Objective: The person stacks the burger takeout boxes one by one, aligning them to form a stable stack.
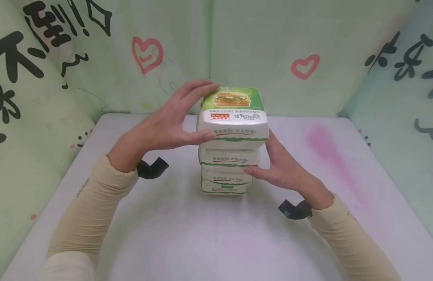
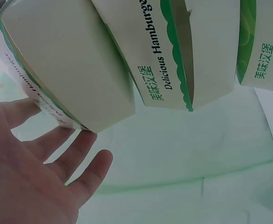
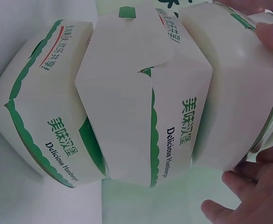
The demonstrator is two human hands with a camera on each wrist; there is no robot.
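Several white-and-green hamburger boxes stand in a stack. The top hamburger box (image 1: pixel 234 125) shows a burger picture on its lid. My left hand (image 1: pixel 160 127) grips its left side, thumb on the front face and fingers toward the back corner. In the left wrist view, the fingertips of the left hand (image 2: pixel 48 163) touch the box's rim. Below the top box, my right hand (image 1: pixel 290 171) spans the stack's right side, thumb on the front. Right fingers (image 3: pixel 253 189) touch a box's back edge in the right wrist view. The lower boxes (image 1: pixel 227 159) sit slightly out of line.
The stack stands on a white-covered table (image 1: pixel 174 242) with a pink smear (image 1: pixel 325 148) at the right. Pale green sheets (image 1: pixel 251 39) with hearts and black writing enclose the table at the back and sides. Black straps (image 1: pixel 153 168) hang at both wrists.
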